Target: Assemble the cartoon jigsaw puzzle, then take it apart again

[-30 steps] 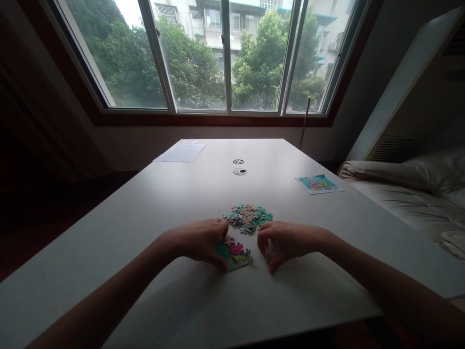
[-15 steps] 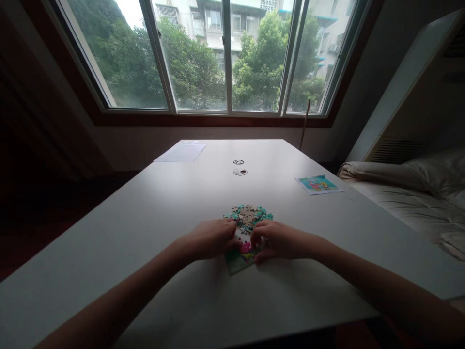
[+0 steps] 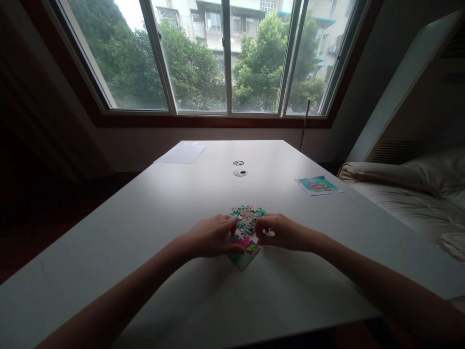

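Observation:
A joined section of jigsaw puzzle (image 3: 244, 257), pink and yellow above dark green, lies on the white table with one corner pointing toward me. My left hand (image 3: 213, 236) rests at its left side, the thumb over its surface and the fingers curled around that edge. Just beyond is a heap of loose jigsaw pieces (image 3: 248, 218), some turquoise, some showing grey-brown backs. My right hand (image 3: 281, 232) is beside the heap's right edge, above the puzzle's right corner. Its fingers are curled in toward the thumb; whatever may be between the tips is hidden.
The white table (image 3: 174, 194) runs toward the window. A colourful picture sheet (image 3: 319, 185) lies to the right, and a white paper (image 3: 180, 153) at the far left. Two round inserts (image 3: 240, 172) are in the table's far middle. A pale padded seat (image 3: 395, 194) stands along the right side.
The joined puzzle has turned, so a corner now points at me. My right hand has moved up off its right edge toward the heap, while my left thumb has moved further over it.

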A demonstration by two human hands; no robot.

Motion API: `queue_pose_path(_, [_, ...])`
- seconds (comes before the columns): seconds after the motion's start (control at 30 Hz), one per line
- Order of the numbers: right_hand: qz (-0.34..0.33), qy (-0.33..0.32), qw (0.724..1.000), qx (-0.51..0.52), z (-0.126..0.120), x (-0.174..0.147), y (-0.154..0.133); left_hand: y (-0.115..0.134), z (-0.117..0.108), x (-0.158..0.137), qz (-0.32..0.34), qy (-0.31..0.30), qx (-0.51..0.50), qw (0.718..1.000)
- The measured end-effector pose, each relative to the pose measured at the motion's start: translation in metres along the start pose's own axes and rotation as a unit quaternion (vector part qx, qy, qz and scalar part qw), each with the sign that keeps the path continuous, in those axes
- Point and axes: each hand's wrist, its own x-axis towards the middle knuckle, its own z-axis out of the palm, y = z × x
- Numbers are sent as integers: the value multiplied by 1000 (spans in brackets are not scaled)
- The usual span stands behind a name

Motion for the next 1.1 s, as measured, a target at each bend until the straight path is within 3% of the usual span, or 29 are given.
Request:
queue_pose_path(0.17, [-1,93,994,-64,-4,1,5,14,6,-5,-23,14,46,999])
queue_pose_path(0.33, [-67,26,994,-85,-1,-1,-5,23,8,-4,-58,2,86,995])
queue_pose_path(0.63, [-38,-18,993,-115,4,0,-12,22,5,-3,-26,-12,59,998])
queue_pose_path(0.87, [-20,-46,996,-73,2,-3,-10,18,10,-1,39,5,-11,999])
queue_pose_path(1.1, [0,-47,999,-24,2,-5,-10,13,13,4,62,-3,-181,982])
